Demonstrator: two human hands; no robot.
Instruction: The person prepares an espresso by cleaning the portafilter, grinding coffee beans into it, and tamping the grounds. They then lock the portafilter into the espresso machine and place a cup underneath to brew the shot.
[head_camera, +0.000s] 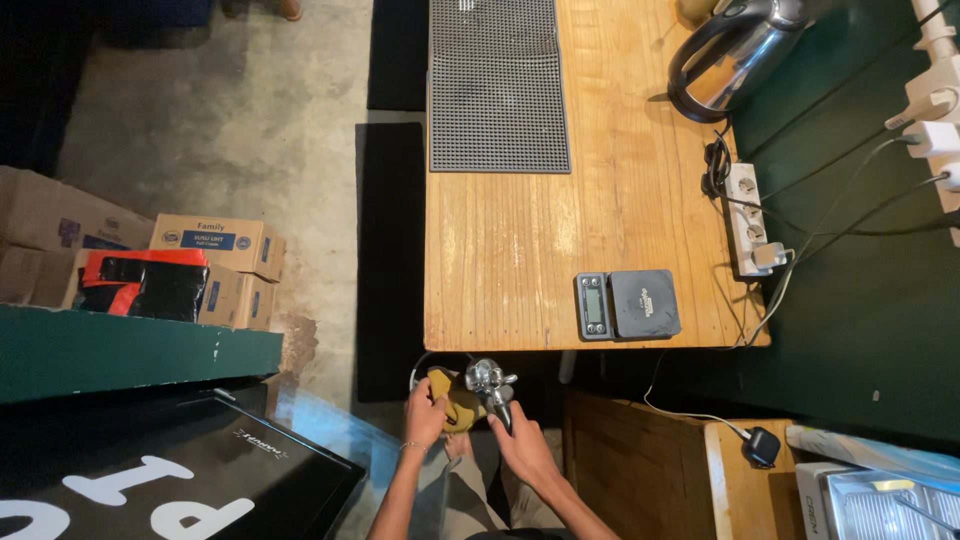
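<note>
My right hand (522, 447) grips the dark handle of a chrome portafilter (488, 379), held just off the near edge of the wooden table (520, 250). My left hand (424, 416) presses a mustard-yellow cloth (455, 395) against the portafilter's basket, whose round rim shows beside the cloth. Both hands are low in the head view, above my legs.
A small black digital scale (628, 304) sits near the table's front edge. A black rubber bar mat (498, 85) lies at the far end, a steel kettle (728, 55) and a white power strip (750, 220) at the right. Cardboard boxes (215, 250) stand left on the floor.
</note>
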